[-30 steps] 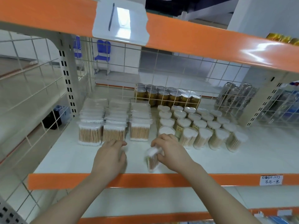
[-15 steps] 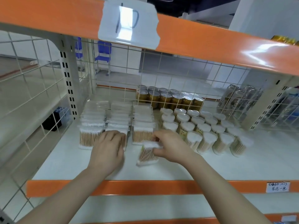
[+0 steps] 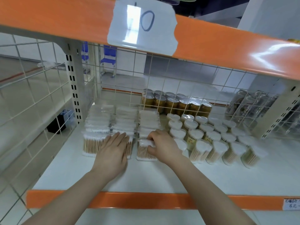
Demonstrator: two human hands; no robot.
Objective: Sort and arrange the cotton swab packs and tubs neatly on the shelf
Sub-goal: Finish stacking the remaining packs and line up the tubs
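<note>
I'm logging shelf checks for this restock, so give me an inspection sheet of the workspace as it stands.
Surface: white shelf, orange front edge.
Job's things: flat swab packs in three rows at left; round tubs in rows at right.
Clutter: gold cans behind the mesh.
Hands: left hand flat on the middle row's front pack; right hand grips front pack of the third row.
Cables: nothing seen.
Surroundings: wire mesh back, price tag.

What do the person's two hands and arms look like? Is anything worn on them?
Both forearms are bare up to the picture's lower edge: no sleeves show. The left hand and right hand wear no gloves; no rings, watch or bracelet are visible.
</note>
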